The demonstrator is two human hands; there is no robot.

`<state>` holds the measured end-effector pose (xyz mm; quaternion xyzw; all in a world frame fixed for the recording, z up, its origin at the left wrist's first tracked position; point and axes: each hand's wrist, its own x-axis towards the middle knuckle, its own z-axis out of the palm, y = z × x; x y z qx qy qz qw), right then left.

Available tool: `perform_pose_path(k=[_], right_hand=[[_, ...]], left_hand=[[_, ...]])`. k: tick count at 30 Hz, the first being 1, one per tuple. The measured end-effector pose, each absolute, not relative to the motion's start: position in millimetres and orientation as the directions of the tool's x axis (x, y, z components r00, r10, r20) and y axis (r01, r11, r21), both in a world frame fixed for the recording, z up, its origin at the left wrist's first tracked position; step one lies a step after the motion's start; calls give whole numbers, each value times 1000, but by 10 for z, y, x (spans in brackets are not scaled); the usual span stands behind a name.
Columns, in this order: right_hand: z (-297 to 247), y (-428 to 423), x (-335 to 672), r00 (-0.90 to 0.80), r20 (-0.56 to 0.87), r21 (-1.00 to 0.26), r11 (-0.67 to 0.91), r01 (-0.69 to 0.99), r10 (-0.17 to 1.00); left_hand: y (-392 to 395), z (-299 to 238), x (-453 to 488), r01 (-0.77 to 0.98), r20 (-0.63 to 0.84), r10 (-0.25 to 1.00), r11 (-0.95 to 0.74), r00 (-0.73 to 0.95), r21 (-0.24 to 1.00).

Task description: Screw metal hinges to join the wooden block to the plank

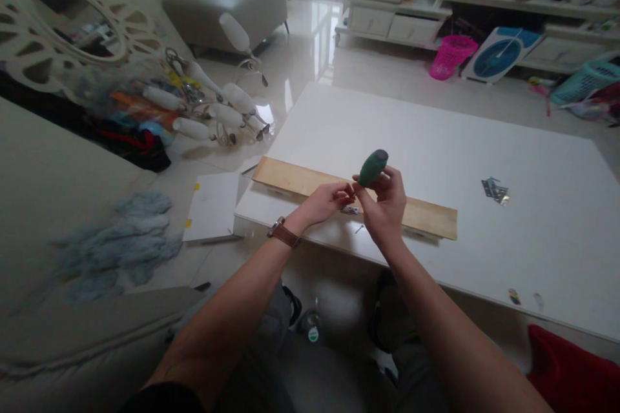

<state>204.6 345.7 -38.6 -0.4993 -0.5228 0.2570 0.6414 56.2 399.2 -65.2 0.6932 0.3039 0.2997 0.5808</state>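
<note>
My right hand (387, 203) is wrapped round a green-handled screwdriver (372, 168), its handle pointing up and away. My left hand (329, 199), with a brown watch on the wrist, pinches at the tool's tip; what its fingers hold is too small to make out. Both hands hover over a long wooden strip (290, 177) lying across the near part of a white table (436, 142). A small metal fitting (349, 210) and a screw (359, 228) lie on the table just below the hands.
Metal hinges (495, 190) lie to the right on the table. A white panel (213, 206) and a chandelier (213, 106) rest on the floor at left. A bottle (312, 326) stands between my knees. A red cushion (571, 368) sits at bottom right.
</note>
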Motion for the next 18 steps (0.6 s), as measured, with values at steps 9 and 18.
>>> perform_pose_path(k=[9,18], right_hand=[[-379,3460,2057,307,409,-912,378,156,859],[-342,3423,2035,293,385,-923,363,128,875]], left_hand=[[4004,-675,574,80,81,775,-167,627,983],[4007,-679,558,92,57,765,-150,641,984]])
